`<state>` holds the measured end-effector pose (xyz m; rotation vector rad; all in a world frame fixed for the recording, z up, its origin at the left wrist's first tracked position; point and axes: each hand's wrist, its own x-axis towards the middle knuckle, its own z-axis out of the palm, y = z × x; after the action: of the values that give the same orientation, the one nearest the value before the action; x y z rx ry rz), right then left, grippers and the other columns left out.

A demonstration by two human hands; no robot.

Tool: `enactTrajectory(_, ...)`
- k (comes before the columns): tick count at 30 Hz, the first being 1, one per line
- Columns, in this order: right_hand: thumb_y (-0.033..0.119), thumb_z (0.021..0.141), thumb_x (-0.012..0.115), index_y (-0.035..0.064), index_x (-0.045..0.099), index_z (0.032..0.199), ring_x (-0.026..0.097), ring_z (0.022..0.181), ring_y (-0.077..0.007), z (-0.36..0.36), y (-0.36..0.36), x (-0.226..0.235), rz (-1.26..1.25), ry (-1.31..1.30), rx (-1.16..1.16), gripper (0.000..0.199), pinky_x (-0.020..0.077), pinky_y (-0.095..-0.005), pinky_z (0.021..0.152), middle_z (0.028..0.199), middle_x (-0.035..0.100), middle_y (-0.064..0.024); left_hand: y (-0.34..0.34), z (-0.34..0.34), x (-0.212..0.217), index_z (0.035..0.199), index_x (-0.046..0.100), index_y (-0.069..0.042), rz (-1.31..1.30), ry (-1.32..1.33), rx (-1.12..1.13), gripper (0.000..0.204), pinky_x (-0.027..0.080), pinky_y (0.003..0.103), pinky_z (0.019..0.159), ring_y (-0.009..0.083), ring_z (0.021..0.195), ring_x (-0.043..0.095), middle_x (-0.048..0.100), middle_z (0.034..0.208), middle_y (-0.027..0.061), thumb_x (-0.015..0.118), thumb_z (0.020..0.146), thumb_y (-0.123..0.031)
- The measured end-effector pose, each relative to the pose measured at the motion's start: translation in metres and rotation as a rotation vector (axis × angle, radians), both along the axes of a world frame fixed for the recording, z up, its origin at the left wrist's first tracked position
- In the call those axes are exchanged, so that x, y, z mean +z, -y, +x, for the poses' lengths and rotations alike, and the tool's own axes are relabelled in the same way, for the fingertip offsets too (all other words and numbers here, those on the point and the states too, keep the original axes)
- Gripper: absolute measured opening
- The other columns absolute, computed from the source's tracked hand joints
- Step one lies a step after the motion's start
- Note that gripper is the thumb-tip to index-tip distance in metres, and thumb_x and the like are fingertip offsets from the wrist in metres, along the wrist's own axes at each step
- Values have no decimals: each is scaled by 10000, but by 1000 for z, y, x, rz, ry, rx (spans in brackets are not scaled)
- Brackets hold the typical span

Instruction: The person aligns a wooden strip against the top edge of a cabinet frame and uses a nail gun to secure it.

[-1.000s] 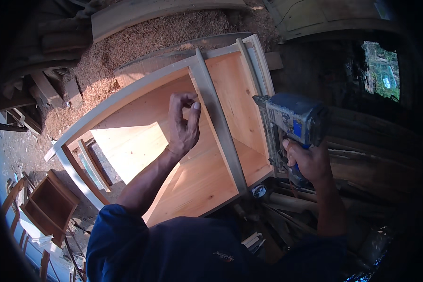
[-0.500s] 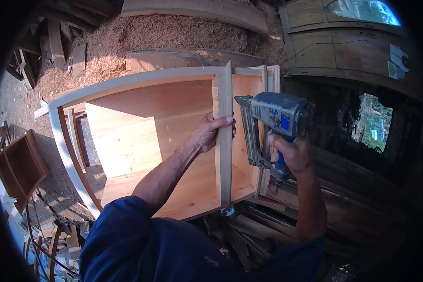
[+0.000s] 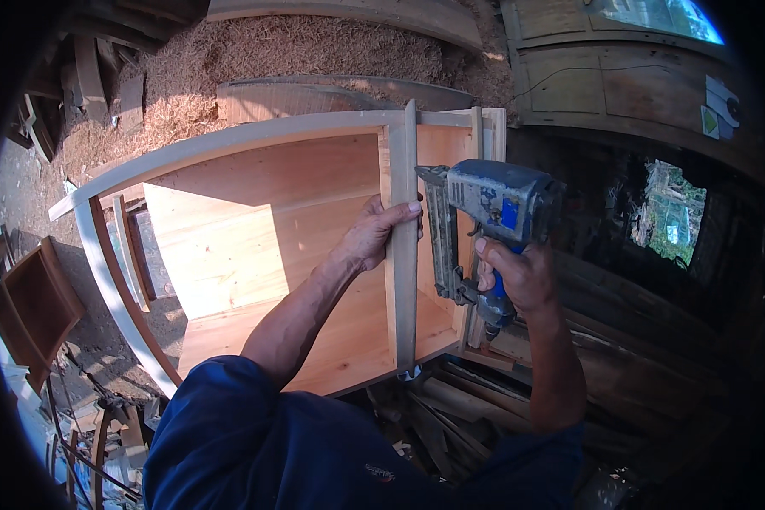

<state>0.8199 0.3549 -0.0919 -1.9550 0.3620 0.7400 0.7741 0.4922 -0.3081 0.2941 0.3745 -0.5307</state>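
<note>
A wooden cabinet frame [image 3: 229, 140] with panelled sides lies before me. Along one of its crosspieces runs a long, narrow wooden strip [image 3: 406, 297], its far end sticking out past the frame. My left hand [image 3: 368, 236] is closed around the strip and the crosspiece, thumb on top, fingertips partly hidden behind. In my right hand [image 3: 525, 276] is a blue and grey nail gun [image 3: 495, 189], gripped by its handle. The gun's nose points left and is beside the strip's right edge, farther from me than my left hand; whether it touches cannot be made out.
A second thin wooden strip [image 3: 476, 140] stands at the frame's right end. Wood shavings [image 3: 314, 55] and curved boards [image 3: 348, 8] lie beyond. A small wooden drawer-like box [image 3: 38, 297] sits at left. Planks [image 3: 459, 404] are stacked below the frame, and a wooden cabinet [image 3: 569, 89] stands far right.
The nail gun has shifted slightly left, so its nose is closer to the strip. My left hand keeps its hold on the strip. The whole view has moved a little.
</note>
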Motion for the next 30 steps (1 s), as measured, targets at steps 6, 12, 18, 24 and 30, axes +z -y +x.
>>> enactTrajectory(6, 5, 903, 663, -5, 640, 900, 554, 465, -95, -4, 3, -1, 30, 19, -38, 25, 460, -279, 468, 613, 599, -25, -4, 7, 2, 1141, 608, -60, 30, -2, 31, 317, 587, 352, 767, 183, 822, 684, 687, 925, 73, 770, 907, -200)
enactTrajectory(12, 20, 910, 672, -4, 639, 921, 564, 479, -89, -5, -4, 0, -5, 27, -37, 42, 471, -279, 477, 625, 606, -24, -4, 6, 1, 1143, 603, -54, 89, 2, 21, 323, 592, 362, 787, 195, 829, 693, 692, 914, 75, 756, 924, -237)
enactTrajectory(18, 26, 906, 683, -4, 642, 960, 574, 508, -87, -15, 13, 7, -16, 65, -46, 74, 482, -282, 491, 666, 624, -33, -49, 6, 29, 1323, 582, -31, 701, 275, -259, 480, 579, 377, 826, 244, 915, 717, 704, 932, 115, 737, 942, -278)
enactTrajectory(24, 51, 948, 649, -3, 647, 959, 573, 559, -107, -19, 19, 19, -54, 26, -1, 55, 485, -298, 553, 677, 608, -32, -110, 102, 105, 1141, 750, -151, 1754, 1083, -142, 221, 543, 436, 932, 294, 1124, 637, 664, 1128, 104, 695, 927, -141)
enactTrajectory(30, 7, 922, 682, -8, 631, 1028, 555, 550, -82, -28, 25, 14, -61, 121, 103, 119, 467, -274, 512, 772, 640, -41, -97, 172, 79, 993, 762, -198, 1718, 1932, -654, 112, 375, 514, 1170, 294, 1470, 323, 464, 1440, 82, 705, 907, -242)
